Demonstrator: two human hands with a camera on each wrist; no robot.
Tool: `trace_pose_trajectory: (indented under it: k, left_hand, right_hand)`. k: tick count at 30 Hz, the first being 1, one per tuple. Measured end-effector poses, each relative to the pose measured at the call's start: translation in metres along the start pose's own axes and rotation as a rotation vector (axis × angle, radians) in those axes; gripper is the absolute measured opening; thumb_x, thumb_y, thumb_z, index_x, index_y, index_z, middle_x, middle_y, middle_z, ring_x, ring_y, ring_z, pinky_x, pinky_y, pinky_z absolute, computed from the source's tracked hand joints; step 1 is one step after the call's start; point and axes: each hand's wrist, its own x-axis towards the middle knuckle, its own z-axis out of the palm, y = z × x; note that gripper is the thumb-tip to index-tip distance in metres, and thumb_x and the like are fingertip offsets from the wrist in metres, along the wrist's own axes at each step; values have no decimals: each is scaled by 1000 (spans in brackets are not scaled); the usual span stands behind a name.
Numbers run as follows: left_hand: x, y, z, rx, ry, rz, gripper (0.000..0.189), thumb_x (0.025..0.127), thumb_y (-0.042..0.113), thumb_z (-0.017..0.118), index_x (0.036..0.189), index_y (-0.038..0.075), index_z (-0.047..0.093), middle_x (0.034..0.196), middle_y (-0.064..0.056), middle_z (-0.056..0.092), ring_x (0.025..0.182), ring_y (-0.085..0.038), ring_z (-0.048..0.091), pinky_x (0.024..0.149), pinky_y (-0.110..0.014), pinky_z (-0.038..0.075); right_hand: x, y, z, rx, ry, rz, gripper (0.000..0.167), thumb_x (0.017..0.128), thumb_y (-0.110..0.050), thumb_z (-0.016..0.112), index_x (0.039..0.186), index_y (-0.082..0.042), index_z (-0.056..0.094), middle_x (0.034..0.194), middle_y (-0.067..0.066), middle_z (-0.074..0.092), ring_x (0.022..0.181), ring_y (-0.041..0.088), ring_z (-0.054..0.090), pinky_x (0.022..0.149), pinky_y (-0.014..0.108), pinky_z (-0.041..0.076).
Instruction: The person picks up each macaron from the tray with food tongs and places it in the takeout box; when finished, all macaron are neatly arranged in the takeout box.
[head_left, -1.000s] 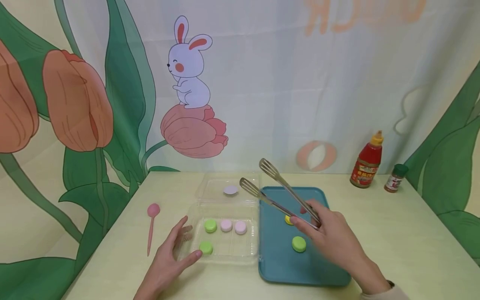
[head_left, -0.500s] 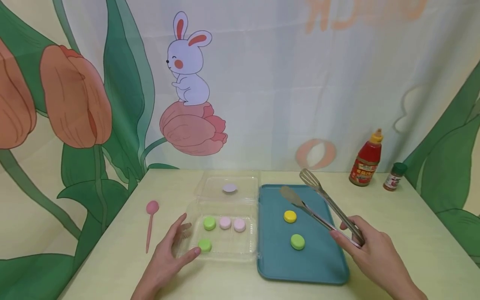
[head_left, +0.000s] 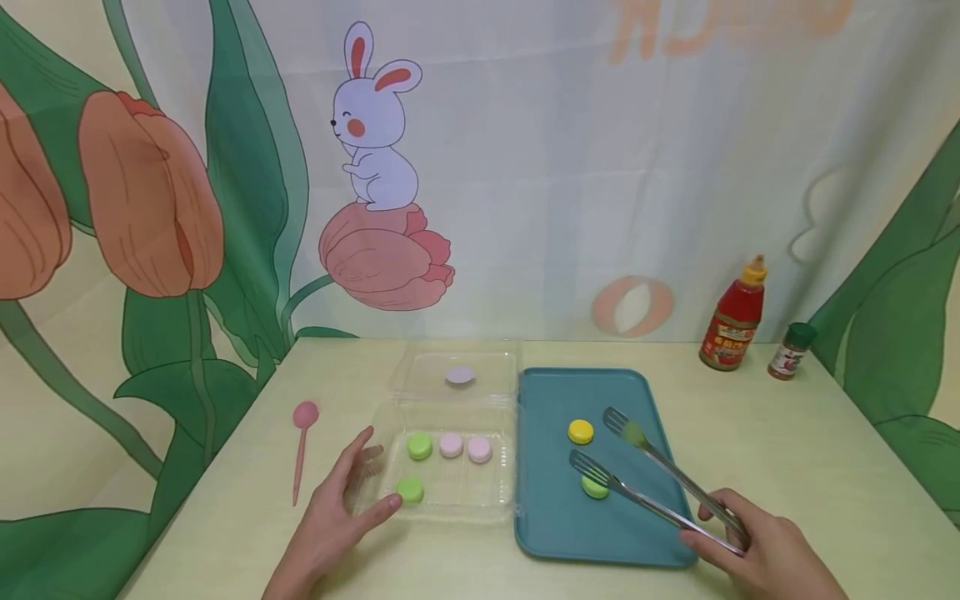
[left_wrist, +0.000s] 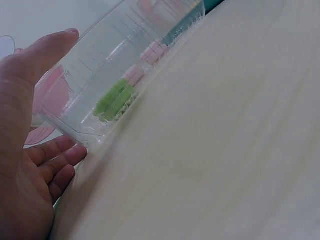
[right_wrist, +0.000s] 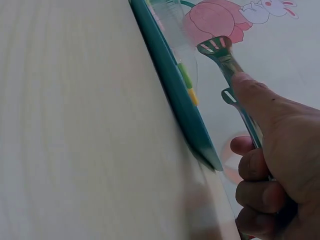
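My right hand grips metal tongs by the closed end. Their slotted tips are spread apart over the blue-green tray, one overlapping a green macaron in the head view. Behind it lies a yellow macaron. My left hand rests at the near left corner of a clear plastic container, thumb extended along its rim and fingers at its side. Inside are two green macarons, one at the back and one in front, and two pink macarons.
The container's clear lid lies folded back, with a pale oval on it. A pink spoon lies at the left. A red sauce bottle and small green-capped jar stand at the back right, before a printed curtain.
My right hand has moved right and toward me with the tongs, and their tips have come down from beside the lid to over the tray's macarons. The left hand stays put.
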Motion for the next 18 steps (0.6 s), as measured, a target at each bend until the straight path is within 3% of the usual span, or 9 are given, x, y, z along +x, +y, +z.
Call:
trace_pose_trajectory:
  k: [2,5,10,14,18]
  left_hand:
    - [0,0,0,-1,1,3,101,94,45,90,175,37,31,163,-5,60,152,-29,57,131,-59,36]
    - [0,-1,0,-4,0,6,100,94,45,90,175,38,31,162,-4,60,152,-29,57,131,-59,36]
    - [0,-1,0,-11,-2,-1,101,94,44,91,175,38,32,162,-4,60,151,-28,58,130,-35,39]
    - [-1,0,0,-20,-2,8,101,94,42,92,175,37,32,162,-5,60,151,-28,58,123,-14,35]
    - [-1,0,-1,-35,-2,16,101,94,41,92,175,35,32,162,-7,60,151,-30,58,118,-5,31]
  right_hand:
    - [1,3,3,-15,-15,2,53,98,-53,83,125,-10,66,73,1,52,74,17,52,61,31,40]
    - [3,6,6,-50,-35,3,52,97,-54,83,121,-10,68,75,0,54,74,17,53,63,33,41]
    - [5,9,8,-106,-70,3,54,97,-57,83,120,-10,70,78,-1,55,75,16,54,63,32,43]
    - [6,10,8,-128,-96,-9,53,98,-57,82,119,-10,70,81,-1,56,78,16,56,66,34,44]
    - [7,11,7,-132,-112,-31,48,101,-55,79,117,-11,70,83,-1,56,81,17,57,68,36,44]
